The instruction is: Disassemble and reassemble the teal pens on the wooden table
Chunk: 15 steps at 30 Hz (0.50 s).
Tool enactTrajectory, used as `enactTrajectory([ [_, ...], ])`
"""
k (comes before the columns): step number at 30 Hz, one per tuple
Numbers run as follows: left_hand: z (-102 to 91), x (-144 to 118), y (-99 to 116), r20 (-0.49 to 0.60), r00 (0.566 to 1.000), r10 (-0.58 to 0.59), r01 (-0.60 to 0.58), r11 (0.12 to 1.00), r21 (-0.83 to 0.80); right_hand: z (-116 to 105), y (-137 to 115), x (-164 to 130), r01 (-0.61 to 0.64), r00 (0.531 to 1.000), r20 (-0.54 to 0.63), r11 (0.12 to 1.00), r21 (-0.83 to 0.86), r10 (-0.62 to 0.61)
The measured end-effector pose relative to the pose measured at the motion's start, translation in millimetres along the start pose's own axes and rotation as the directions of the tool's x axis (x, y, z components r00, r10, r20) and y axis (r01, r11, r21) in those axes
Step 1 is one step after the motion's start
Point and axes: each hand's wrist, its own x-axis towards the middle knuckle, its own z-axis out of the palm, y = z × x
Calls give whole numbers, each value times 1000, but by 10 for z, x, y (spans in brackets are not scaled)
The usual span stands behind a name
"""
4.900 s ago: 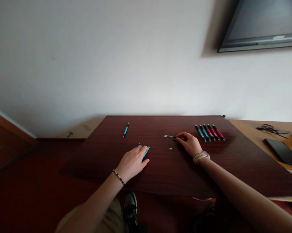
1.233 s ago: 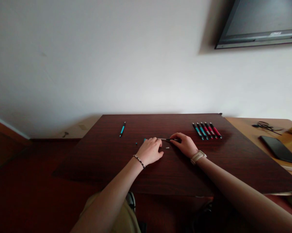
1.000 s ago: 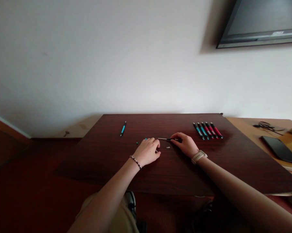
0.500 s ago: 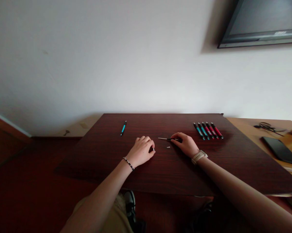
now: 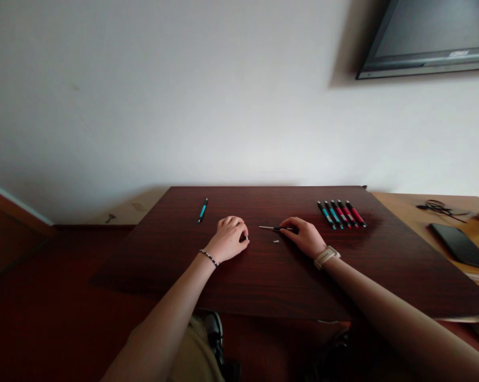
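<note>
My left hand [image 5: 228, 239] rests curled on the dark wooden table [image 5: 263, 276], fingers closed around a small pen part that barely shows at the fingertips. It covers the spot where blue pen pieces lay. My right hand [image 5: 304, 236] lies to its right and pinches the dark end of a thin pen refill [image 5: 268, 227], which points left and lies flat on the table. A tiny white piece [image 5: 276, 241] sits between the hands. A blue pen [image 5: 202, 210] lies apart, beyond the left hand.
Several blue and red pens [image 5: 342, 214] lie side by side at the table's far right. A lighter desk on the right holds a black phone [image 5: 458, 246] and a cable [image 5: 436, 206]. A screen [image 5: 426, 40] hangs on the wall.
My left hand has drawn back to the left from near the refill and curled shut, now hiding the blue pieces. My right hand and the refill have stayed put.
</note>
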Motion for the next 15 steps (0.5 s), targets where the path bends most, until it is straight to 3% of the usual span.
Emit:
enactTrajectory([
  [15,35,22,-72,-9,1000,7,-7,1000,-2,27,9,6,-5,1000,-3,1000,-7,5],
])
